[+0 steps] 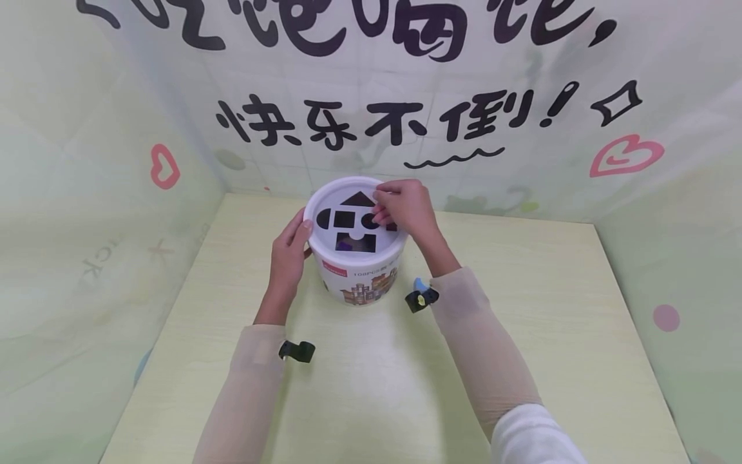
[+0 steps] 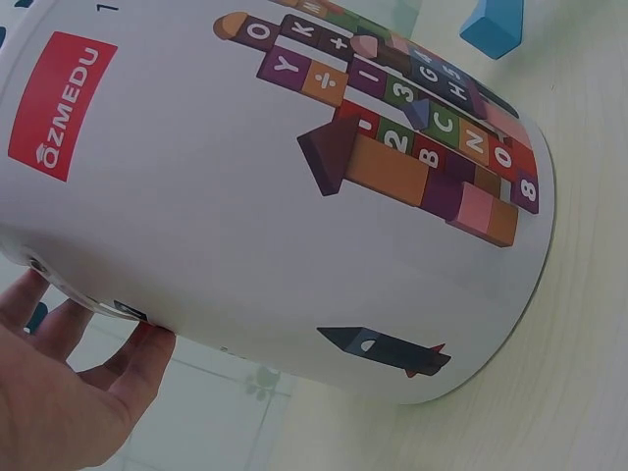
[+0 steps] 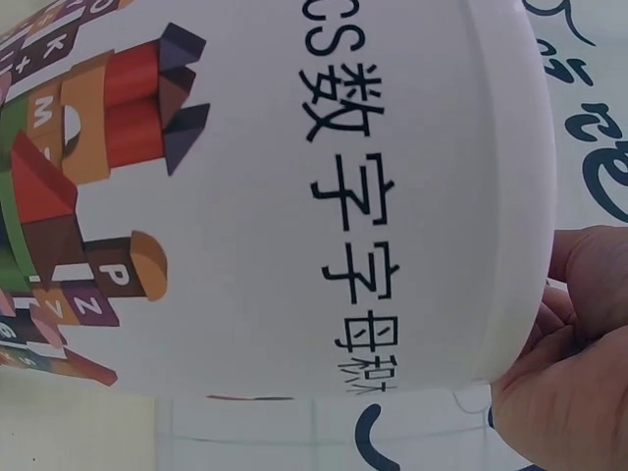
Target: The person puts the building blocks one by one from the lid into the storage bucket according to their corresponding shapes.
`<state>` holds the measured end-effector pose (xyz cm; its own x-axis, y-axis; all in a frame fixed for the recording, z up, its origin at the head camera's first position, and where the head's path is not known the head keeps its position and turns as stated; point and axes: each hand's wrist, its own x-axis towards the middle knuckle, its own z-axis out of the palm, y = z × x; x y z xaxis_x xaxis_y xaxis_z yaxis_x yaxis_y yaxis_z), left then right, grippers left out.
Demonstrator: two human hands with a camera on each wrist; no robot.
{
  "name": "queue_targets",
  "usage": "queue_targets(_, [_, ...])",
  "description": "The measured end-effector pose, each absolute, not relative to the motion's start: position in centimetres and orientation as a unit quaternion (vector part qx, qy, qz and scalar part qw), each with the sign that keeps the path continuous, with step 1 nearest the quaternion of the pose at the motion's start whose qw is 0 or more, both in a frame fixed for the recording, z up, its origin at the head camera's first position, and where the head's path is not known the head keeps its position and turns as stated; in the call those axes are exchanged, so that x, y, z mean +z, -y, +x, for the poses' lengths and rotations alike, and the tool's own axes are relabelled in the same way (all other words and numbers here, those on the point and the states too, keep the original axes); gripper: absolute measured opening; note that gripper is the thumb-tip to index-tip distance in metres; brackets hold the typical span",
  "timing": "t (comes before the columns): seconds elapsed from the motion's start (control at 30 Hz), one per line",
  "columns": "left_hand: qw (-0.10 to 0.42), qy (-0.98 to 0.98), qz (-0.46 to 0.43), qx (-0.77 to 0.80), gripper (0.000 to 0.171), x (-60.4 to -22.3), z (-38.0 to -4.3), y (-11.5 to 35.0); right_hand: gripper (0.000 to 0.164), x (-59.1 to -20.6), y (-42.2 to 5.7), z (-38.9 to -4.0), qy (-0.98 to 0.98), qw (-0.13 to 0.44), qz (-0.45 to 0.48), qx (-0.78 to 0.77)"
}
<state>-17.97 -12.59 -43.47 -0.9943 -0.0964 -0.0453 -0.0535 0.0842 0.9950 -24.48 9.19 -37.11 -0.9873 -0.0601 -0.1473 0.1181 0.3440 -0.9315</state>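
Observation:
A white lidded bucket point(image 1: 359, 258) stands upright on the table, with printed pictures of colourful blocks on its side. Its lid point(image 1: 313, 201) has several cut-out holes: triangle, square, half-round, round and an arch shape. On the bucket's left, my left hand point(image 1: 289, 248) grips the rim, thumb near the lid's edge and fingers against the wall. Over the lid's right part, my right hand point(image 1: 407, 206) has its bent fingers at the round hole. Whether those fingers hold something is hidden, also in the right wrist view. Something purple point(image 1: 344, 246) shows through the arch-shaped hole.
A blue block point(image 2: 494, 27) lies on the table to the bucket's right, partly behind the right wrist's black camera mount point(image 1: 421, 299) in the head view. Behind the table point(image 1: 359, 386) rises a printed cloth wall point(image 1: 359, 77) with black lettering.

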Motion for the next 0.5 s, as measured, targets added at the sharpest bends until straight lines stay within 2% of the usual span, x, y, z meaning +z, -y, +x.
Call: queue_targets(0.5, [0.036,0.742,0.039,-0.668,0.049,-45.7,-18.9,13.0,0.027,-37.1,-11.1,-23.9,-0.804,0.076,0.027,-0.589])
